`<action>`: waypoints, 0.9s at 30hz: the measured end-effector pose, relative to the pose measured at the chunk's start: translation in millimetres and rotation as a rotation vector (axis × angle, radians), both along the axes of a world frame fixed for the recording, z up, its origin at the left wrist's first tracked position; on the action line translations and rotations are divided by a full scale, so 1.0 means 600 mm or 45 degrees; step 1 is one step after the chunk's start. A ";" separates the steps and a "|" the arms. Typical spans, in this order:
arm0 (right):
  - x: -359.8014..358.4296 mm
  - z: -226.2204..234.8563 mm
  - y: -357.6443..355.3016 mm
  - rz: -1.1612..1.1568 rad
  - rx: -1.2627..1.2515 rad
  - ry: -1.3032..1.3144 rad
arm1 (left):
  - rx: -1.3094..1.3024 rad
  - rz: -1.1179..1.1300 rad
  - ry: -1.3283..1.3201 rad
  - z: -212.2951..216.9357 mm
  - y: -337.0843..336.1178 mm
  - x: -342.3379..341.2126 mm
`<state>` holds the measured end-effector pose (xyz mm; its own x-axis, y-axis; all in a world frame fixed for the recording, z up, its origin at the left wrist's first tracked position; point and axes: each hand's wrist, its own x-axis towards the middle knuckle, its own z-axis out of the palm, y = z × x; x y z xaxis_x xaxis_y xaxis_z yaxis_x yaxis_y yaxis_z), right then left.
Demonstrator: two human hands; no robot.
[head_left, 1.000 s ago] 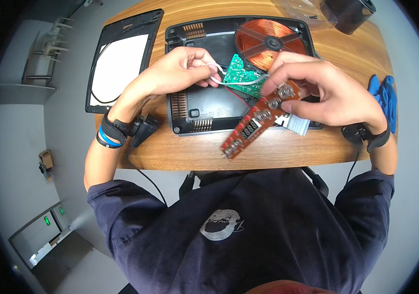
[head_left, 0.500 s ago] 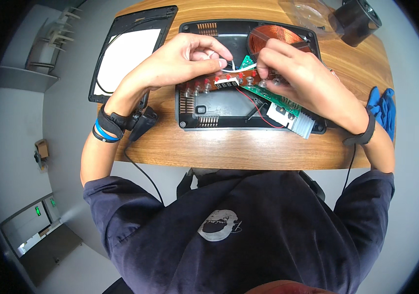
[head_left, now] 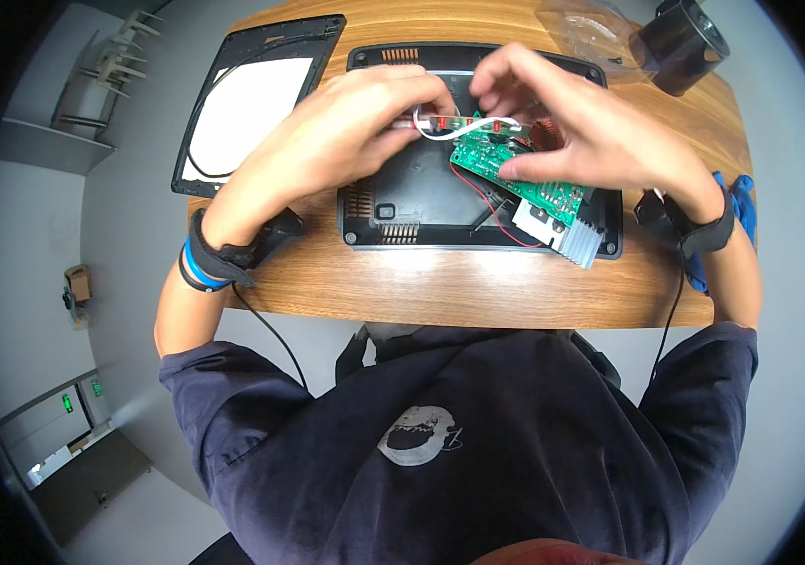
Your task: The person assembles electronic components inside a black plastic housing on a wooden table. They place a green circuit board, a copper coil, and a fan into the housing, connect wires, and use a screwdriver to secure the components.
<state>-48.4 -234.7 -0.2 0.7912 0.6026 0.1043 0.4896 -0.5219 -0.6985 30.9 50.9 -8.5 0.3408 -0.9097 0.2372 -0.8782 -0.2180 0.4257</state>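
My left hand (head_left: 374, 118) pinches the left end of a narrow circuit board with red LEDs (head_left: 468, 123), which is tipped up nearly on its edge. A white ribbon cable (head_left: 463, 133) loops along it. My right hand (head_left: 562, 127) is open, fingers and thumb apart, above the green circuit board (head_left: 515, 174); its thumb is over that board, and I cannot tell if it touches. Both boards are over a black plastic housing (head_left: 421, 202). A finned metal heat sink (head_left: 577, 245) sits at the green board's lower end. My right hand mostly hides the copper coil (head_left: 544, 137).
A black-framed panel with a white middle (head_left: 252, 108) lies to the left. Clear plastic packaging (head_left: 591, 38) and a black cylinder (head_left: 685, 45) are at the far right. Blue cloth (head_left: 743, 202) lies by my right wrist. A thin red wire (head_left: 487, 202) crosses the housing.
The LED board has been lifted and tipped from lying face up over the green board. My right hand has let go and opened, uncovering more of the green board.
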 end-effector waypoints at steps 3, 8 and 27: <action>0.018 -0.017 -0.022 -0.003 -0.005 0.007 | 0.115 0.026 -0.361 0.023 0.014 0.003; 0.034 -0.015 -0.003 0.126 -0.215 -0.045 | 0.246 0.116 -0.866 0.068 0.031 -0.022; 0.010 0.041 -0.011 -0.177 0.359 -0.057 | -0.562 0.485 -1.312 0.085 -0.021 -0.025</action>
<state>-42.5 -241.1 24.2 0.8551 0.4312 0.2881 0.4602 -0.3750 -0.8047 16.2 38.5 42.7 0.0362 -0.5615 0.8267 -0.7614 -0.5513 -0.3411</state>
